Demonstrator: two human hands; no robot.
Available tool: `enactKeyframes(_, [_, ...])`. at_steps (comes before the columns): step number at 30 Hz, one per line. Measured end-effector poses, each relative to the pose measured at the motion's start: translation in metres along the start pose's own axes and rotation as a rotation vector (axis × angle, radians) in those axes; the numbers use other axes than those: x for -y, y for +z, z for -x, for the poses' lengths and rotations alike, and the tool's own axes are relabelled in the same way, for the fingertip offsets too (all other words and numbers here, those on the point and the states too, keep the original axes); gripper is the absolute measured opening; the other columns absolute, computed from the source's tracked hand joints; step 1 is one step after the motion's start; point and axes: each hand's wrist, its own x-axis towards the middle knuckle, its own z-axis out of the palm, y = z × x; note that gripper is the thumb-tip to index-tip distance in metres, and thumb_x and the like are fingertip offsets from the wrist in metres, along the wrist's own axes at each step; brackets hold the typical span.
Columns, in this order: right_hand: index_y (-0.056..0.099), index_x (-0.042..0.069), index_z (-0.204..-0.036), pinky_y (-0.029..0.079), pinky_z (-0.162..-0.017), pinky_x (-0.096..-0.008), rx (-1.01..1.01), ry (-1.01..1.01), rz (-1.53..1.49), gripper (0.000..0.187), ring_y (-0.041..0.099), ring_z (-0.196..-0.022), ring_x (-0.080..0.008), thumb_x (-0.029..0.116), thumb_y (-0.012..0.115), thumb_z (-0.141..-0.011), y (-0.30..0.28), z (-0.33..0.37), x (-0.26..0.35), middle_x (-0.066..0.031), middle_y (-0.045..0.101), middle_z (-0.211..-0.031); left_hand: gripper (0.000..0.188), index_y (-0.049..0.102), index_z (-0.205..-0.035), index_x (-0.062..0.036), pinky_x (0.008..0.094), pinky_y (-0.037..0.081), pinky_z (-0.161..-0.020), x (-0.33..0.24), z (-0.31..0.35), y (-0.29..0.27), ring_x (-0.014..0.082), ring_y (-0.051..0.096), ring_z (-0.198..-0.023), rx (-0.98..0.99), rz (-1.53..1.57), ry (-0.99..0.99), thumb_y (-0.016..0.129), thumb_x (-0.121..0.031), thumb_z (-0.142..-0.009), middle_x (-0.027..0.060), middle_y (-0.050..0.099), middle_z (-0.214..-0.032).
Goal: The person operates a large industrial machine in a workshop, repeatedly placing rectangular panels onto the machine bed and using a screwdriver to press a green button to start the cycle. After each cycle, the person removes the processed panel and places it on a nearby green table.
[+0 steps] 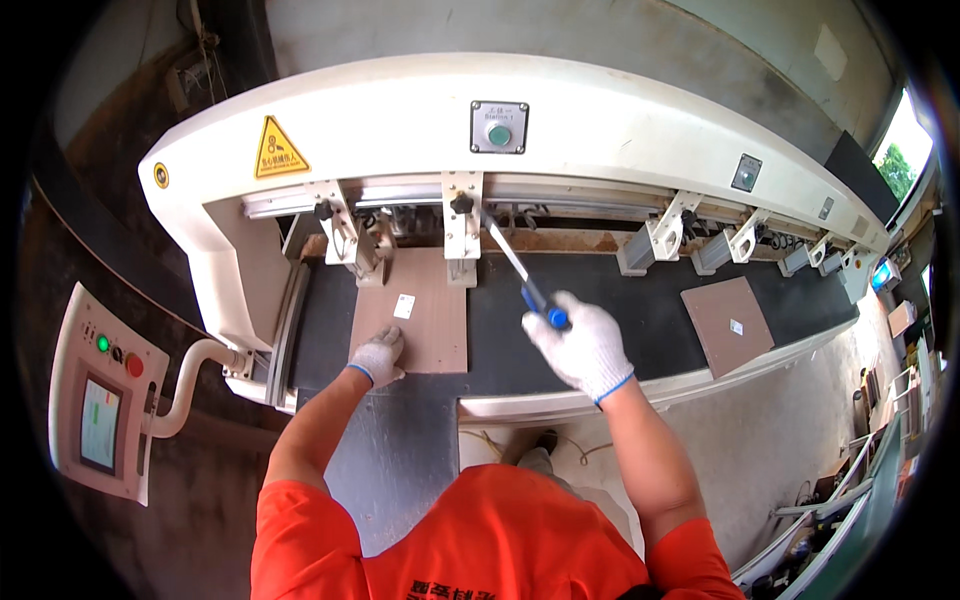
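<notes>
My left hand (379, 357), in a white knitted glove, lies with its fingers flat on the lower left edge of a brown wood-grain panel (435, 325). The panel has a small white label (404, 306) and rests on the black bed, its far edge by two upright clamp brackets. My right hand (582, 347), also gloved, is closed round the blue-and-black handle of a long tool (514, 260) with a straight silvery shaft. The shaft slants up and left, its end beside the black knob (462, 203) of the second bracket. I cannot tell the tool's exact kind.
A white machine beam (380, 110) spans the back, with a green button (499, 134) and more brackets (665, 235) to the right. Another brown panel (727, 322) lies on the bed (620, 300) at right. A control panel (105, 390) stands at far left on a curved arm.
</notes>
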Motion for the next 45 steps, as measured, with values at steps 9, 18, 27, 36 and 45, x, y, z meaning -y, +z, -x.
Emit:
enactKeyframes(9, [0.08, 0.009, -0.102, 0.058, -0.089, -0.0475, 0.844, 0.184, -0.137, 0.051, 0.076, -0.094, -0.0398, 0.057, 0.067, -0.092, 0.091, 0.113, -0.081, -0.0197, 0.079, -0.096, 0.09, 0.052, -0.158, 0.0017, 0.0458, 0.036, -0.13, -0.007, 0.002, -0.012, 0.0408, 0.037, -0.16, 0.026, -0.001, -0.016, 0.086, -0.04, -0.086, 0.0238, 0.039, -0.173])
enactKeyframes(18, [0.078, 0.004, -0.106, 0.058, -0.082, -0.0498, 0.761, 0.444, -0.221, 0.05, 0.076, -0.09, -0.0406, 0.052, 0.066, -0.096, 0.091, 0.168, -0.13, -0.0184, 0.08, -0.097, 0.1, 0.047, -0.162, 0.0009, 0.0515, 0.023, -0.135, -0.06, -0.012, 0.017, 0.0427, 0.032, -0.163, -0.193, -0.011, -0.03, 0.076, -0.062, -0.09, 0.025, 0.038, -0.173])
enactKeyframes(27, [0.076, 0.005, -0.105, 0.056, -0.086, -0.0466, 0.678, 0.381, -0.281, 0.049, 0.074, -0.1, -0.0392, 0.054, 0.071, -0.094, 0.11, 0.192, -0.132, -0.0189, 0.078, -0.103, 0.1, 0.048, -0.164, -0.0049, 0.0545, 0.015, -0.136, -0.071, -0.012, 0.039, 0.038, 0.029, -0.165, -0.339, 0.006, -0.064, 0.072, -0.067, -0.09, 0.0186, 0.04, -0.174])
enactKeyframes(36, [0.077, 0.01, -0.111, 0.055, -0.095, -0.0487, 0.739, 0.221, -0.194, 0.058, 0.073, -0.108, -0.0402, 0.065, 0.065, -0.095, 0.143, 0.193, -0.126, -0.0202, 0.079, -0.11, 0.098, 0.049, -0.163, -0.0049, 0.0545, 0.015, -0.136, -0.083, -0.008, 0.034, 0.0369, 0.031, -0.164, -0.381, 0.017, -0.107, 0.073, -0.064, -0.089, 0.0186, 0.043, -0.172])
enactKeyframes(45, [0.075, 0.006, -0.109, 0.055, -0.095, -0.0489, 0.729, 0.223, -0.314, 0.057, 0.074, -0.107, -0.0409, 0.06, 0.069, -0.095, 0.152, 0.2, -0.136, -0.0227, 0.078, -0.11, 0.097, 0.051, -0.161, -0.0041, 0.0547, 0.016, -0.136, -0.081, -0.01, 0.036, 0.0369, 0.033, -0.163, -0.402, 0.036, -0.102, 0.074, -0.063, -0.088, 0.0191, 0.043, -0.172])
